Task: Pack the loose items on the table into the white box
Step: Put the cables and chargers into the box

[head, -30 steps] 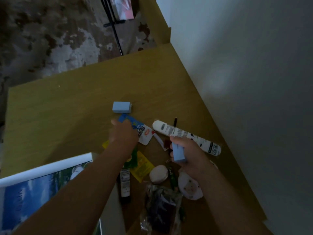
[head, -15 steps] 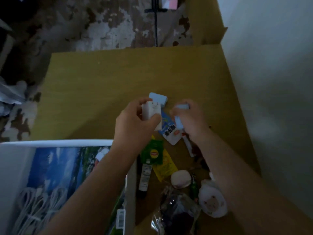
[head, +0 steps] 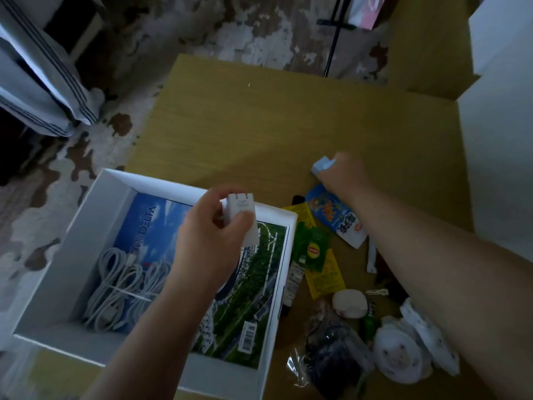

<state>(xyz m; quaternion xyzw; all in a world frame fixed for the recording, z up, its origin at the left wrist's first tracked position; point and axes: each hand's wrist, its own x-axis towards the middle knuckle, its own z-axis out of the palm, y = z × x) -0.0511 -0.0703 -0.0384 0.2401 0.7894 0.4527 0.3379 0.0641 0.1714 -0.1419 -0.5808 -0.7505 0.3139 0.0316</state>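
While the left hand point(head: 212, 235) holds the white charger plug point(head: 240, 219) above the far wall of the white box point(head: 72, 235), the good way to do this step is to bring it toward 7 o'clock, over the free part of the printed sheet point(head: 253, 284), and set it down flat beside the coiled white cables point(head: 121, 290), not on top of them. I judge that a drop from this height can tip it against the wall, so lowering first is better. The left fingers are closed around the plug, thumb on one side, and its two prongs point up at 12 o'clock. The right hand point(head: 341, 174), at 2 o'clock from the box, is curled tight on a pale blue block point(head: 321, 164) over the table point(head: 288, 119); only one corner of it shows. The other loose items, such as the yellow sachets point(head: 326, 272), lie at 3 o'clock from the box
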